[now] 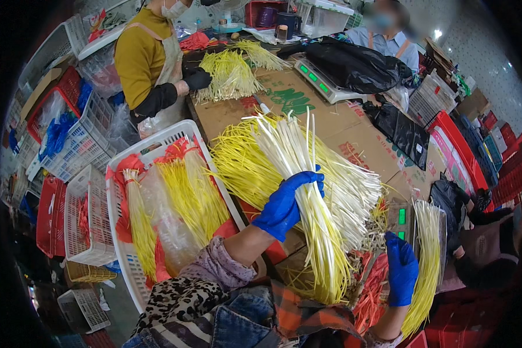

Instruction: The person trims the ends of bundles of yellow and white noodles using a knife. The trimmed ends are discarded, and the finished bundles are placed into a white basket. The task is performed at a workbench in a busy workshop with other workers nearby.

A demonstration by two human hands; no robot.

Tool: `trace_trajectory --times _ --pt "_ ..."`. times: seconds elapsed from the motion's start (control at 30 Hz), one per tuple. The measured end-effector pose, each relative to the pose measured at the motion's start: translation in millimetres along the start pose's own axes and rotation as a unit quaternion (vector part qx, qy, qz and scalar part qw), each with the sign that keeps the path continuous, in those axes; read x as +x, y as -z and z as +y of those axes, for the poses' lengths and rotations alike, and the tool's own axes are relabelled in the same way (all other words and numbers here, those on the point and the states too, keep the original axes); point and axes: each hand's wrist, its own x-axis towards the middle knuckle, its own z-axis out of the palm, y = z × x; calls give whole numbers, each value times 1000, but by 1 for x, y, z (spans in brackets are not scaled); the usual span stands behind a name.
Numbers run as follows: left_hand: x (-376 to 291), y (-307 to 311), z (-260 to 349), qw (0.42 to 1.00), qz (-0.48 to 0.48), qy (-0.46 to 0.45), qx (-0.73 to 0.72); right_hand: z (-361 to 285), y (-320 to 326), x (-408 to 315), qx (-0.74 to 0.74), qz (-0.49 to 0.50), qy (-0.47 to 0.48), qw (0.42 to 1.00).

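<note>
My left hand (282,204), in a blue glove, is closed around a bunch of yellow chives (326,248). The white stems point up and away, and the yellow leaves hang towards me. Behind it a large pile of yellow chives (343,191) lies on the table. My right hand (402,269), also gloved in blue, has its fingertips beside dry trimmings (374,239); whether something is pinched there cannot be made out. Just right of it, another bunch of chives (424,256) lies on a digital scale (401,217). Red ties (372,287) lie between the hands.
A white plastic crate (113,217) with tied chive bundles stands at left. Across the cardboard-covered table (330,117), a co-worker's gloved hand (198,79) is by more chives (228,71). A second scale (317,82) bears a black bag (352,65), near another person. Another person's arms show at right.
</note>
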Motion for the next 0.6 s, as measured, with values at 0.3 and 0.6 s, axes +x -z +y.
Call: trace_trajectory --times 0.3,0.6 --pt "-7 -17 -13 985 -20 -62 162 -96 -91 12 46 -221 93 970" --pt "-15 -30 -29 988 -50 -31 146 -59 -133 23 9 -219 205 954"
